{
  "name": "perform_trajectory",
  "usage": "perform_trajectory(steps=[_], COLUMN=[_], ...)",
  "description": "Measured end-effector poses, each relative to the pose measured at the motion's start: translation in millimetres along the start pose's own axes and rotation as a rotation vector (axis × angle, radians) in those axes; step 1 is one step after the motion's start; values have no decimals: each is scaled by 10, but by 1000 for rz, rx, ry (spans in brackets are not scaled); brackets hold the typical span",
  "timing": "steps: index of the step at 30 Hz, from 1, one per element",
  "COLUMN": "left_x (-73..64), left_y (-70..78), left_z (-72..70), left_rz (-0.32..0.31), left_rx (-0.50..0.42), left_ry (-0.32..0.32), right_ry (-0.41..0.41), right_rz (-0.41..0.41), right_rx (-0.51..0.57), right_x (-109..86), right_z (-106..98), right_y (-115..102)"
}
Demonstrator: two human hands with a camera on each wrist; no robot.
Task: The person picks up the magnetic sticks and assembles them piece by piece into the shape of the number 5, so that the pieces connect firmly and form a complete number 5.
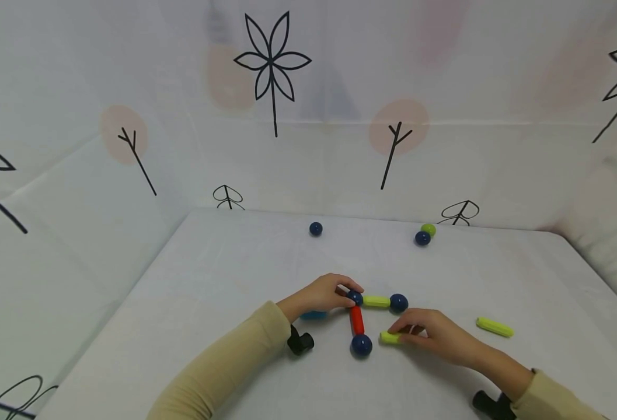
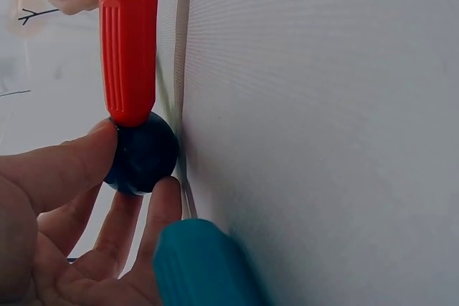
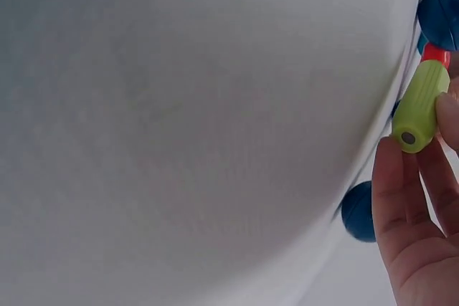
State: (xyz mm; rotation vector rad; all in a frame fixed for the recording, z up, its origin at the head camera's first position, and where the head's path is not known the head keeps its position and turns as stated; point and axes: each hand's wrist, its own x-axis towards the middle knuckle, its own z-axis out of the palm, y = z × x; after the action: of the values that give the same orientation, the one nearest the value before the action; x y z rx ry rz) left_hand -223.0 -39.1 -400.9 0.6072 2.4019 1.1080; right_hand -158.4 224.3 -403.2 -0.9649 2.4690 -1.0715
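Note:
My left hand (image 1: 326, 293) pinches a dark blue ball (image 2: 142, 154) at the corner of an L-shaped join. From that ball a red rod (image 1: 357, 321) runs toward me to a second blue ball (image 1: 361, 345). A yellow-green rod (image 1: 376, 301) goes right from the corner to another blue ball (image 1: 398, 303). In my right hand (image 1: 436, 333), thumb and fingers pinch a loose yellow-green rod (image 3: 422, 105), whose end shows a small grey disc. It lies right of the near ball, apart from it in the head view.
A light blue rod (image 2: 204, 263) lies by my left hand, partly hidden. Another yellow-green rod (image 1: 494, 326) is at the right. Farther back are a lone blue ball (image 1: 316, 228) and a blue ball (image 1: 422, 238) beside a green one (image 1: 429, 229). White cloth (image 1: 234, 251) covers the table.

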Motion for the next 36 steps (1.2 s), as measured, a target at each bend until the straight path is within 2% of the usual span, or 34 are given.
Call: perform_trajectory(steps=[6, 14, 29, 33, 36], left_x=[9, 24, 15, -7, -32], left_y=[-3, -9, 5, 10, 0], left_z=[2, 12, 21, 21, 17], left_rz=[0, -11, -21, -4, 32], left_rx=[2, -10, 2, -6, -3], left_ry=[2, 7, 9, 21, 47], right_ry=[-32, -56, -88, -84, -79], right_rz=[-56, -87, -69, -68, -68], right_rx=[28, 43, 103, 105, 100], right_x=[44, 72, 64, 62, 57], right_z=[58, 87, 122, 124, 122], right_y=[-29, -93, -117, -117, -115])
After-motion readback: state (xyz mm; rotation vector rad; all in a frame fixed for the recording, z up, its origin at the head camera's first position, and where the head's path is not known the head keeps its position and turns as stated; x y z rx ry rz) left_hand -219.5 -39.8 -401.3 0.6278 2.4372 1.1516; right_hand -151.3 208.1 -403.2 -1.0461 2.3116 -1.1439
